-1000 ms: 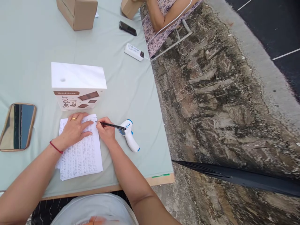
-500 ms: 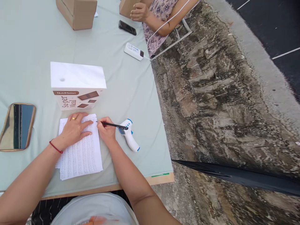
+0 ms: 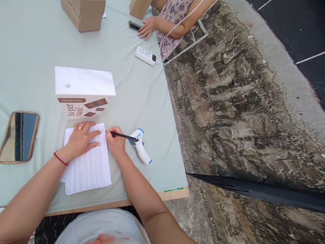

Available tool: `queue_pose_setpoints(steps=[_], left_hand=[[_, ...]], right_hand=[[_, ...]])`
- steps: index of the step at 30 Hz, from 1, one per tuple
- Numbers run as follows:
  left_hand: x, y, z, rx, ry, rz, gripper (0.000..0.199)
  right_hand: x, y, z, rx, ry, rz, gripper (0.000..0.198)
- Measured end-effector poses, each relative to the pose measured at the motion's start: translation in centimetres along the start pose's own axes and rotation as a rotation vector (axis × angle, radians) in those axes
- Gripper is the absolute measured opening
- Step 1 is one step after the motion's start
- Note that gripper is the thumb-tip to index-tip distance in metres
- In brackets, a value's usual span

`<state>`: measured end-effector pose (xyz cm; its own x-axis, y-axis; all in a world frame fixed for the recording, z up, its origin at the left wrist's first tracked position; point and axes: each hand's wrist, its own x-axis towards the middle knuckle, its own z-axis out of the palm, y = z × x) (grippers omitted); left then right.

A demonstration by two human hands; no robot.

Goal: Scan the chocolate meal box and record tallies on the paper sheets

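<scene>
Sheets of paper (image 3: 88, 169) covered in dense rows of small writing lie on the table in front of me. My left hand (image 3: 82, 139) rests flat across their upper part, fingers spread, with a ring and a red cord at the wrist. At the right edge of the paper, my right hand (image 3: 116, 141) grips a black pen (image 3: 125, 136), its tip at the top right of the sheet. Just right of that hand lies a white and blue infrared thermometer (image 3: 140, 147). Behind the paper stands a white NutriMotion Super Meal box (image 3: 85, 83).
A phone (image 3: 19, 137) lies at the left. Farther back are a cardboard box (image 3: 87, 15), another box (image 3: 139, 7) and a white device (image 3: 145, 55) with a cable. Another person's hand (image 3: 148, 27) touches a black phone (image 3: 134, 25). The table's edge (image 3: 175, 135) runs along the right.
The other person's hand has come down from beside the far box onto the black phone. My hands, the pen and the paper look almost the same.
</scene>
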<state>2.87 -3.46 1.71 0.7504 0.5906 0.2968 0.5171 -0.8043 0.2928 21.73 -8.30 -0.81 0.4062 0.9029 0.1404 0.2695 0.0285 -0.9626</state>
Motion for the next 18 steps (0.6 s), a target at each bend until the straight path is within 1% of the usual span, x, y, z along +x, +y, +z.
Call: queue_pose_setpoints(steps=[2, 3, 4, 5, 7, 9, 10, 11, 13, 15, 16, 17, 18], left_hand=[[0.0, -0.1, 0.1, -0.034, 0.009, -0.014, 0.035], [0.1, -0.1, 0.1, -0.06, 0.028, -0.024, 0.028], [0.2, -0.1, 0.0, -0.093, 0.067, -0.038, 0.02], [0.4, -0.1, -0.1, -0.127, 0.137, -0.052, 0.014], [0.7, 0.1, -0.6, -0.171, 0.356, -0.079, 0.021], [0.9, 0.1, -1.4, -0.158, 0.604, -0.115, 0.025], [1.0, 0.0, -1.7, -0.138, 0.706, -0.148, 0.025], [0.9, -0.2, -2.0, -0.117, 0.793, -0.189, 0.025], [0.8, -1.0, -2.3, -0.106, 0.927, -0.299, 0.025], [0.6, -2.4, -2.1, -0.155, 0.998, -0.411, 0.032], [0.5, -3.2, -1.9, -0.203, 0.986, -0.458, 0.043], [0.4, -4.0, -1.7, -0.262, 0.933, -0.496, 0.058], [0.4, -4.8, -1.4, -0.33, 0.848, -0.527, 0.073]], right_hand=[[0.0, 0.2, -0.4, -0.015, 0.063, -0.072, 0.022], [0.1, 0.3, -0.7, -0.045, 0.083, -0.127, 0.023], [0.1, 0.3, -1.1, -0.094, 0.086, -0.196, 0.024], [0.2, 0.4, -1.6, -0.158, 0.068, -0.269, 0.024], [0.4, 0.7, -2.8, -0.3, -0.017, -0.389, 0.026], [0.7, 1.2, -3.7, -0.418, -0.113, -0.45, 0.034], [0.9, 1.5, -4.0, -0.466, -0.158, -0.465, 0.038], [1.1, 1.6, -4.2, -0.51, -0.198, -0.479, 0.042], [1.4, 1.7, -4.4, -0.581, -0.263, -0.513, 0.048], [1.4, 1.1, -4.7, -0.625, -0.312, -0.538, 0.054], [1.3, 0.6, -5.2, -0.639, -0.322, -0.548, 0.056], [1.0, 0.1, -5.8, -0.654, -0.317, -0.552, 0.055], [0.7, -0.5, -6.7, -0.672, -0.292, -0.548, 0.052]])
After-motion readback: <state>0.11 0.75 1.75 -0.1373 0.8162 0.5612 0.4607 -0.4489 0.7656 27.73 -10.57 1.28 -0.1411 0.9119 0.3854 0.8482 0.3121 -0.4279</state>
